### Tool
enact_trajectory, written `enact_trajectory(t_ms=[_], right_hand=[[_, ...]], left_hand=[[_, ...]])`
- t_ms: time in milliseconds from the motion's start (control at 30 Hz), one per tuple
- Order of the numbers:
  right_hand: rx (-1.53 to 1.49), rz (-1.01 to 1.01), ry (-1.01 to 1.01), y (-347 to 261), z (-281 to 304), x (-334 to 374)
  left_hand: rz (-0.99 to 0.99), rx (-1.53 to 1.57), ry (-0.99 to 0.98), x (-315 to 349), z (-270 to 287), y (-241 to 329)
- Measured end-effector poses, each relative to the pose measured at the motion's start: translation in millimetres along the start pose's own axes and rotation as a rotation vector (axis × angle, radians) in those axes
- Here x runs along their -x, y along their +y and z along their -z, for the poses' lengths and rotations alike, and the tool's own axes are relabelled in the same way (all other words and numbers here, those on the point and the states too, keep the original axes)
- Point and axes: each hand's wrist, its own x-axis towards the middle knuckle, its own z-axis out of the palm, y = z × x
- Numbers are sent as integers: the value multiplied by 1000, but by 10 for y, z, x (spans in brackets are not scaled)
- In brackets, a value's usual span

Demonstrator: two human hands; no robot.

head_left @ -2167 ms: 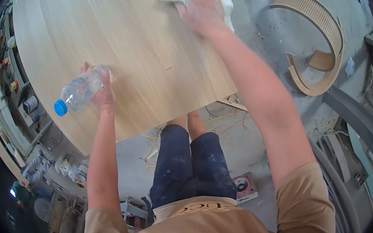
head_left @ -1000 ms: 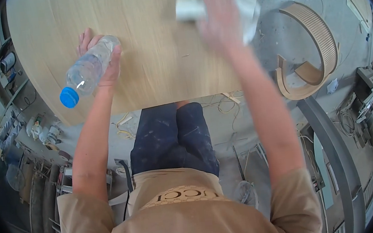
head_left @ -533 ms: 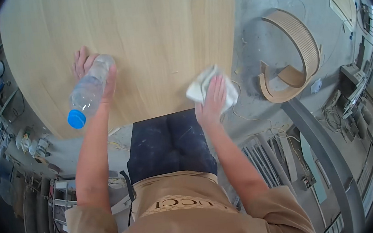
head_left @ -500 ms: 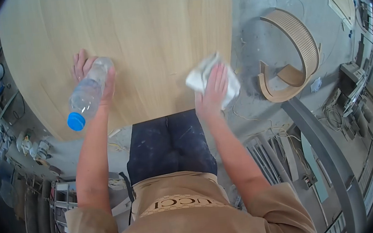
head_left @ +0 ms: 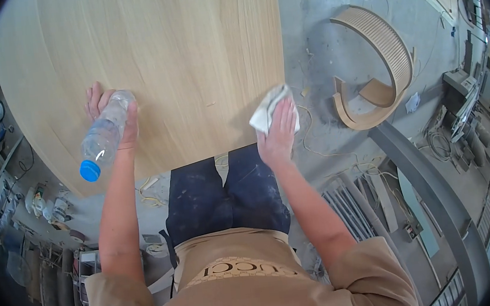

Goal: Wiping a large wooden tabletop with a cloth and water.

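A large light wooden tabletop [head_left: 175, 59] with a rounded left edge fills the upper middle. My left hand [head_left: 110, 110] grips a clear plastic bottle [head_left: 103, 137] with a blue cap, tilted cap-down near the board's left front edge. My right hand [head_left: 278, 128] presses a crumpled white cloth [head_left: 267, 107] flat against the board's near right corner, fingers spread over it.
A curved ribbed wooden piece [head_left: 379, 61] lies on the dusty concrete floor to the right. A grey metal beam [head_left: 434, 187] runs diagonally at lower right. Shelves with small items [head_left: 3, 178] line the left side. Wood scraps lie under the board's front edge.
My right hand has dragged the cloth from the far part of the board back to its near right corner. My left hand stayed on the bottle at the left edge.
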Motion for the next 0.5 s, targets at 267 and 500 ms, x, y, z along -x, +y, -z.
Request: enact_trajectory(t_ms=[267,500], right_hand=[[-83,197,359,-371,320,-2260],[-103,325,58,70,353,-1447]], left_hand=[[-57,81,54,-78,-128,-12],[-7,167,106,12,-86,-86]])
